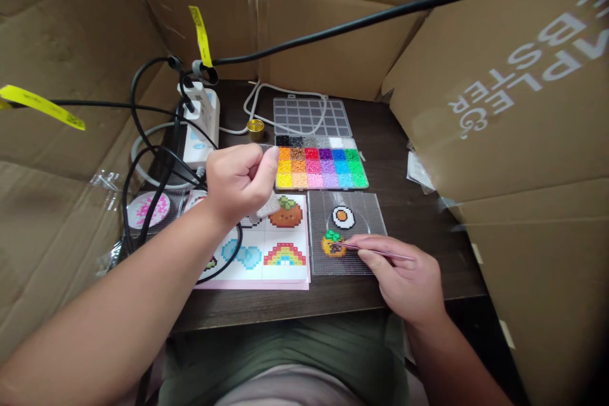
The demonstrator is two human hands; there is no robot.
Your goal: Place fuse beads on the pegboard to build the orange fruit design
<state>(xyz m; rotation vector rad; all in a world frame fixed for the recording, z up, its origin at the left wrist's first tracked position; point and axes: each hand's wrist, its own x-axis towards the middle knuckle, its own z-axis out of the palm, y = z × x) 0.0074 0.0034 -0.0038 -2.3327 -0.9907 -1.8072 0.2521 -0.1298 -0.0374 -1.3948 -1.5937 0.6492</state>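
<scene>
Orange bead figure (328,250) with green top and a dark patch: on the clear pegboard (368,265), front right of the bench (392,171). Fried-egg bead figure (351,218) just behind it, same board.

Right hand (412,276): fingers pinched together on a thin pink tool (387,254), tip at the orange figure; hand overhangs the board's near right corner. Left hand (240,177): a raised fist, fingers curled tight, thumb against the index finger; cannot tell whether anything is inside. Small whitish item (269,205) shows below its thumb, mostly hidden.

Left of the board, the pattern sheet (280,274): rainbow, blue shape and orange fruit visible, the rest partly covered by left fist and forearm. A black cable loop (240,247) also crosses in front of it.

Behind the board, the bead box (323,188), colours sorted by compartment, gridded clear lid (309,115) folded back; a pale cord (285,90) runs over the lid. Gold cup (255,134) near the box's left rear corner.

Far left: round dish (134,222) of pink and white beads, cables hanging across its view; white power strip (194,151) behind, yellow tag (200,37) above it.

Cardboard walls (314,19) hem in back and sides.
</scene>
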